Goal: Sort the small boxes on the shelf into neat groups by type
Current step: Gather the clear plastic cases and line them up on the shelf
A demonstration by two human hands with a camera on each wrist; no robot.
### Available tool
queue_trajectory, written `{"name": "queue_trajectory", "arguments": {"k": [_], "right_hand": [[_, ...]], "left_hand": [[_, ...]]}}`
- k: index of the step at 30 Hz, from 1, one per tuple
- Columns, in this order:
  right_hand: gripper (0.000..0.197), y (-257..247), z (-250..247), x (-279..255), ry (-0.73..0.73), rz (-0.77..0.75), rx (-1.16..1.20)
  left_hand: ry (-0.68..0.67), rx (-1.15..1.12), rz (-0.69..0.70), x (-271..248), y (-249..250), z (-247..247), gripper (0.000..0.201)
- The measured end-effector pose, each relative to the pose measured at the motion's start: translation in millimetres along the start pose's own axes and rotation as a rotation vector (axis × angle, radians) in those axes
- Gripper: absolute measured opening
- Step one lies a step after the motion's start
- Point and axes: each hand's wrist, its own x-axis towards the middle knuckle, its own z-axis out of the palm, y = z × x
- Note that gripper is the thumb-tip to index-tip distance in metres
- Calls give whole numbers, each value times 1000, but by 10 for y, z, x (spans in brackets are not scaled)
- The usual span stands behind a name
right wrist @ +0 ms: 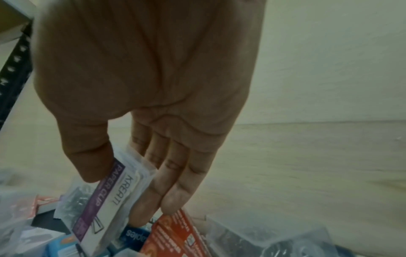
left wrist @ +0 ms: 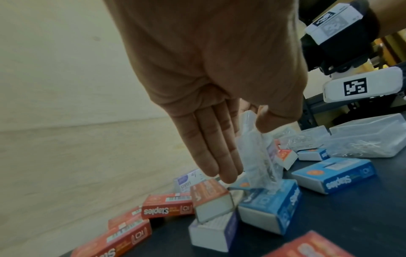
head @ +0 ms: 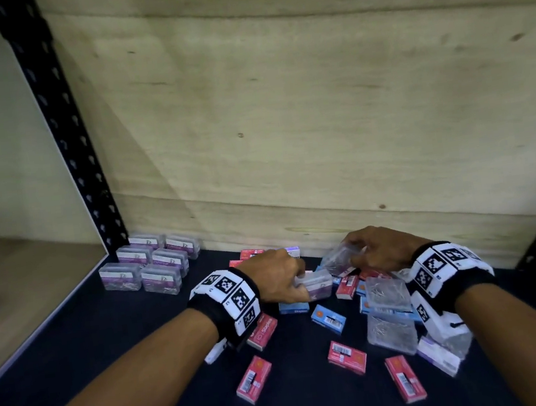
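My left hand [head: 298, 285] pinches a clear paper clip box with a purple label [head: 319, 286] between thumb and straight fingers, just above the mixed pile; the left wrist view shows this left hand [left wrist: 243, 153] on a clear box [left wrist: 260, 167]. My right hand [head: 356, 257] holds a second clear paper clip box [head: 336, 258] tilted above the pile. In the right wrist view, the right hand [right wrist: 123, 191] pinches a purple-labelled box [right wrist: 103, 208]. Red staples boxes [head: 254, 380] and blue staples boxes [head: 328, 318] lie scattered below.
Several paper clip boxes [head: 152, 264] stand in neat rows at the back left of the dark shelf [head: 128, 371]. Clear boxes of pins [head: 392, 332] lie under my right wrist. A plywood back wall [head: 316, 112] and a black upright post [head: 58, 127] bound the shelf.
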Motion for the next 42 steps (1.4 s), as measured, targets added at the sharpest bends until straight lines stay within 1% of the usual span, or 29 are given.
{"name": "queue_trajectory", "arguments": {"k": [5,10,14,16,18,21,23,27,29,33,36,38,42], "right_hand": [[31,19,-16,24,2,12,54],[29,-12,-46,35,41,39,58],[24,-74,-80,67,78,11,70],[22,-161,-88,97,107,-2,103],[20,-300,-81,125,127,-26,158],[19,-581,-15,163,84,-49,294],[20,-781,52,223,50,-95,336],[28,-1175,236,383,-6,-248,210],[32,-1398,348,459,-40,-304,115],[47,-1840,598,579,-114,-390,-80],[48,-2105,793,653,-142,-423,-160],[46,-2242,882,689,-153,-410,-177],[44,-2428,977,739,-144,-410,-198]], "left_hand": [[-28,-18,-36,61,-14,40,43],[-35,-199,-70,61,-113,65,34],[3,-293,-124,-34,-274,-61,38],[18,-296,-166,-141,-390,-151,41],[28,-299,-197,-294,-513,-236,38],[31,-305,-254,-580,-725,-322,33],[31,-327,-304,-808,-899,-325,29],[9,-333,-386,-1268,-1228,-235,21],[-21,-314,-442,-1486,-1372,-162,24],[-46,-342,-518,-1824,-1607,-11,28],[-53,-351,-551,-2018,-1745,54,24],[-58,-365,-565,-2138,-1828,62,18],[-51,-374,-615,-2320,-1986,62,18]]}}
